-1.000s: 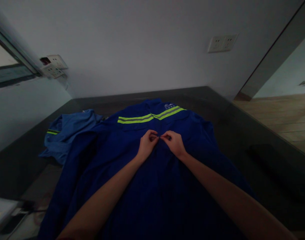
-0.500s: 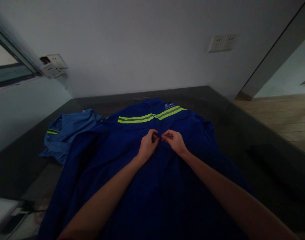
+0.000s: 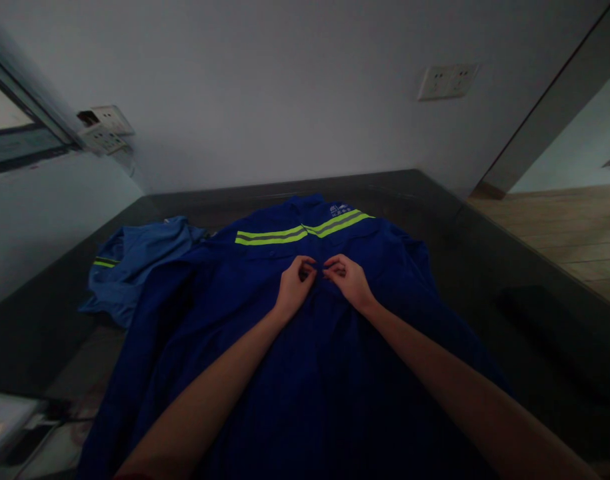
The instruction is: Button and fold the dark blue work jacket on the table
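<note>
A dark blue work jacket lies spread front side up, collar at the far end, with yellow-green and grey reflective stripes across the chest. My left hand is closed in a pinch at the jacket's front opening, just below the stripes. Facing it from the other side, my right hand also pinches the cloth at the front edge. A narrow gap separates the fingertips of the two hands. Any button between them is too dark and small to make out.
Left of the jacket lies a crumpled lighter blue garment with a striped band. The dark tabletop meets a white wall with sockets. A black object rests at the right, and a white device is at lower left.
My fingertips have drawn very slightly apart and shifted up a touch at the jacket's front opening. The jacket and the other garment lie as before.
</note>
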`<state>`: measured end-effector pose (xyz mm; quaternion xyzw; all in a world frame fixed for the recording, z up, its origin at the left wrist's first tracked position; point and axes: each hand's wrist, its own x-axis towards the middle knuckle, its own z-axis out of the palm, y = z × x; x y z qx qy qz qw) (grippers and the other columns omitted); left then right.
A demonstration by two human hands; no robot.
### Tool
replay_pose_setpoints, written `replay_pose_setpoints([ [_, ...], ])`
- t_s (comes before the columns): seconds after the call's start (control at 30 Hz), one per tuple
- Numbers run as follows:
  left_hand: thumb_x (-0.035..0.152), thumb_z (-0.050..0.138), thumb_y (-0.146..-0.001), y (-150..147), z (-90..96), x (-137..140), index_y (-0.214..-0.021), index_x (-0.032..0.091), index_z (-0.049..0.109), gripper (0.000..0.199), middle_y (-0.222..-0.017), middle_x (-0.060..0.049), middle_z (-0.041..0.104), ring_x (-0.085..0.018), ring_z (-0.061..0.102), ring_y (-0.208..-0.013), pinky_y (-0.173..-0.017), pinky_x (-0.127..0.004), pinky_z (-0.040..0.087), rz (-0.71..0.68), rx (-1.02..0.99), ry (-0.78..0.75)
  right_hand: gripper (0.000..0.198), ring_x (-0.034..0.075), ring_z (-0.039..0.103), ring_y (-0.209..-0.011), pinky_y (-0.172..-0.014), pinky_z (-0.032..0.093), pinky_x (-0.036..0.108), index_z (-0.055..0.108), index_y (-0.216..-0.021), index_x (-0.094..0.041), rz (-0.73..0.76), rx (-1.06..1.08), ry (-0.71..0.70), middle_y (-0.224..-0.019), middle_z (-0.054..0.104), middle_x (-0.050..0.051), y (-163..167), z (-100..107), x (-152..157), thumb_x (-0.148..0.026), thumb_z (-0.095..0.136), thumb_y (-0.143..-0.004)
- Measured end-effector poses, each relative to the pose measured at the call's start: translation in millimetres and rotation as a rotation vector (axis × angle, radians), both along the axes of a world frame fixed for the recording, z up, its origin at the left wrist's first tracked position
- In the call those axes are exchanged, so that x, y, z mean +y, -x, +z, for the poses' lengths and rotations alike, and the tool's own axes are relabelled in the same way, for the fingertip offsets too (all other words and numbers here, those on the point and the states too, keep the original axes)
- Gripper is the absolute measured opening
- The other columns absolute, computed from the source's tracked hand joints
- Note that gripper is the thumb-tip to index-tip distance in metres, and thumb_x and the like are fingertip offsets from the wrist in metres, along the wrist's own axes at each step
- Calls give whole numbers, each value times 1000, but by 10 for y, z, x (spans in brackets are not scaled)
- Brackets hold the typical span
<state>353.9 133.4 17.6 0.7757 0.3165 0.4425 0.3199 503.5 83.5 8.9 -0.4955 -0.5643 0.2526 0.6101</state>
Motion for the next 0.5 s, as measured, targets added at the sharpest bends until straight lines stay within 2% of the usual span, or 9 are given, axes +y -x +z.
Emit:
replay_pose_setpoints([
  [0.3,13,54,-79,0,18,-14,-97,18,56,19,-82,0,62,-11,60,-76,-68,-21,46,7,18,-16,11,15,63,-60,-54,50,25,60,-81,-17,-65,-32,25,-68,65,2,-21,13,-7,-21,60,-71],
  [0.5,12,56,-78,-5,2,8,-97,18,58,20,-84,-1,65,-12,62,-77,-71,-22,48,-16,41,-1,8,17,66,-64,-60,52,26,65,-77,-17,-34,-56,11,-70,68,4,-23,1,-16,-18,58,-73],
])
